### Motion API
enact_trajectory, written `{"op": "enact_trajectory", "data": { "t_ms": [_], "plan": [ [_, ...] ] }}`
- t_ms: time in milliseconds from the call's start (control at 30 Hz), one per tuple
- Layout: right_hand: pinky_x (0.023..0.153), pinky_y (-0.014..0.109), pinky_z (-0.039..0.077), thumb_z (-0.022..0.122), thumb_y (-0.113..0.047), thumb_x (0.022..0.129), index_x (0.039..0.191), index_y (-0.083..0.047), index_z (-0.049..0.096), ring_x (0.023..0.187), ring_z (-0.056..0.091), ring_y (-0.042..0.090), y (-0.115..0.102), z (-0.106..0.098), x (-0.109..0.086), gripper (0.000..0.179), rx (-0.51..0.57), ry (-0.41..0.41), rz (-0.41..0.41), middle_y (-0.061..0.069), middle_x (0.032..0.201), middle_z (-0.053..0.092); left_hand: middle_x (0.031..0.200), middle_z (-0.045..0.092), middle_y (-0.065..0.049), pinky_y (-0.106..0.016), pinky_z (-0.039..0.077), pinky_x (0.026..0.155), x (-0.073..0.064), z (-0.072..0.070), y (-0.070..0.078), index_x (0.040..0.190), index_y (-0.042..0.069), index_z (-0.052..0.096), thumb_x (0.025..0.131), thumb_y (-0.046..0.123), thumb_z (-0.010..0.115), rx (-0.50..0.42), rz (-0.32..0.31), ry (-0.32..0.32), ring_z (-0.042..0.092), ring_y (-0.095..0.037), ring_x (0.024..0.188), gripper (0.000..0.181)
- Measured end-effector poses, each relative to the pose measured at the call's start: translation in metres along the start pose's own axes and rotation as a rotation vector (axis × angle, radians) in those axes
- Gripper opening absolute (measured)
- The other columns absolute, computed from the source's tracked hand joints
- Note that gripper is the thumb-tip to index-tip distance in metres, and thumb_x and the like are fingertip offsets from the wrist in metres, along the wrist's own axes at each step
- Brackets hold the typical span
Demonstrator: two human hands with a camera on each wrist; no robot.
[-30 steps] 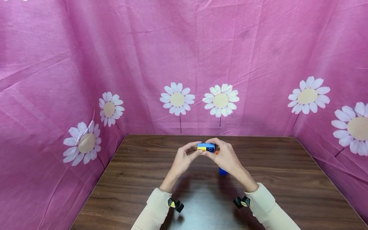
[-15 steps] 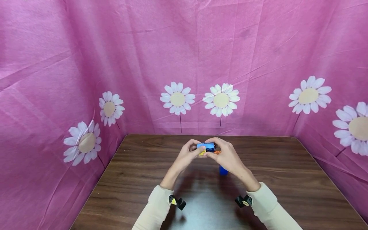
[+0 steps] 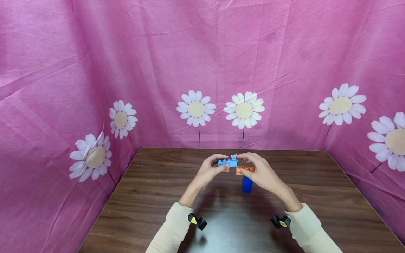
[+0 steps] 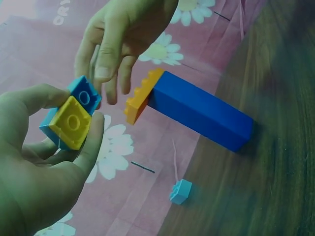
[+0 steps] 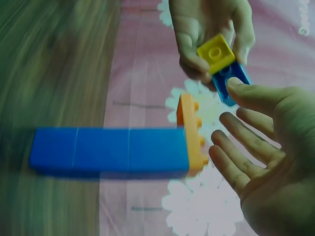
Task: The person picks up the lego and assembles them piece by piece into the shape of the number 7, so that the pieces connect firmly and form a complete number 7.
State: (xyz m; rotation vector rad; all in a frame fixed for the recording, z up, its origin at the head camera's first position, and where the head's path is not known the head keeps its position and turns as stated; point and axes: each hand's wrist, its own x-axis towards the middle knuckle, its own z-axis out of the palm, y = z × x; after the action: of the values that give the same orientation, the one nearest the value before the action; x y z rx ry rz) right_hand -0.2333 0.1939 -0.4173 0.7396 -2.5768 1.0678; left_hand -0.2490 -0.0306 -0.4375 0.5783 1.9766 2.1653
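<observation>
My left hand (image 3: 207, 171) pinches a light blue studded brick (image 3: 225, 163) between thumb and fingers, held up over the table. Joined under one half of it is a yellow brick (image 4: 71, 122), seen from its hollow side in both wrist views. My right hand (image 3: 260, 173) is just to the right, its fingers loosely spread; in the right wrist view its thumb overlaps the end of the blue brick. Below the hands stands a dark blue tower of stacked bricks (image 3: 247, 185), topped by an orange brick (image 3: 239, 171) laid crosswise and jutting out to the left.
A small light blue brick (image 4: 181, 191) lies on the wooden table (image 3: 152, 189) near its far edge, left of the tower. A pink curtain (image 3: 158, 70) with white daisies hangs behind and at both sides of the table.
The right hand has let go of the joined bricks and moved right, uncovering the orange brick. The left hand has turned the pair, bringing the blue brick's studs up and the yellow brick underneath.
</observation>
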Motion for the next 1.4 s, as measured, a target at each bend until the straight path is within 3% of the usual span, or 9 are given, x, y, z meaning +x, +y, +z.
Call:
{"op": "enact_trajectory", "data": {
  "t_ms": [133,267,633,1100,1267,1400],
  "plan": [
    [0.088,0.046,0.055,0.080,-0.022,0.083,0.122,-0.020,0.064,0.104,0.064,0.022,0.013,-0.005,-0.007,0.042,-0.035,-0.011,0.017,0.002,0.119,0.065,0.116,0.063,-0.008,-0.025,0.056,0.081,0.002,0.003,-0.003,0.125,0.007,0.063,0.087,0.015,0.073,0.118,-0.013,0.036,0.063,-0.018,0.095,0.040],
    [0.088,0.046,0.054,0.080,-0.025,0.082,0.120,-0.020,0.065,0.103,0.063,0.022,0.025,-0.006,-0.013,0.041,-0.053,-0.032,0.040,0.000,0.118,0.065,0.119,0.062,-0.008,-0.024,0.055,0.080,0.003,0.007,-0.006,0.123,0.010,0.065,0.086,0.013,0.074,0.174,-0.009,0.051,0.060,-0.017,0.097,0.039],
    [0.081,0.037,0.058,0.075,-0.028,0.087,0.122,-0.019,0.066,0.094,0.063,0.015,0.044,0.001,-0.023,0.038,0.002,-0.086,0.132,-0.001,0.113,0.069,0.118,0.061,-0.009,-0.026,0.057,0.078,0.005,0.017,-0.017,0.123,0.011,0.064,0.084,0.008,0.074,0.183,-0.008,0.027,0.062,-0.016,0.092,0.040],
    [0.075,0.029,0.057,0.075,-0.029,0.087,0.121,-0.015,0.067,0.088,0.063,0.015,0.045,0.000,-0.023,0.038,0.041,-0.065,0.136,0.004,0.111,0.071,0.115,0.062,-0.007,-0.026,0.055,0.076,0.011,0.024,-0.016,0.125,0.014,0.064,0.086,0.014,0.074,0.256,-0.037,-0.009,0.060,-0.015,0.091,0.040],
    [0.075,0.032,0.058,0.075,-0.030,0.087,0.120,-0.015,0.068,0.087,0.064,0.014,0.045,0.001,-0.024,0.037,0.043,-0.060,0.134,0.003,0.109,0.072,0.118,0.060,-0.005,-0.028,0.055,0.080,0.011,0.025,-0.013,0.124,0.019,0.063,0.087,0.024,0.074,0.267,-0.079,-0.031,0.059,-0.016,0.096,0.039],
    [0.074,0.031,0.058,0.075,-0.029,0.087,0.120,-0.016,0.068,0.087,0.064,0.014,0.045,0.002,-0.023,0.036,0.041,-0.048,0.115,0.004,0.110,0.072,0.117,0.060,-0.004,-0.029,0.055,0.080,0.013,0.027,-0.014,0.120,0.019,0.063,0.091,0.036,0.069,0.273,-0.071,-0.021,0.059,-0.015,0.096,0.035]
  ]
}}
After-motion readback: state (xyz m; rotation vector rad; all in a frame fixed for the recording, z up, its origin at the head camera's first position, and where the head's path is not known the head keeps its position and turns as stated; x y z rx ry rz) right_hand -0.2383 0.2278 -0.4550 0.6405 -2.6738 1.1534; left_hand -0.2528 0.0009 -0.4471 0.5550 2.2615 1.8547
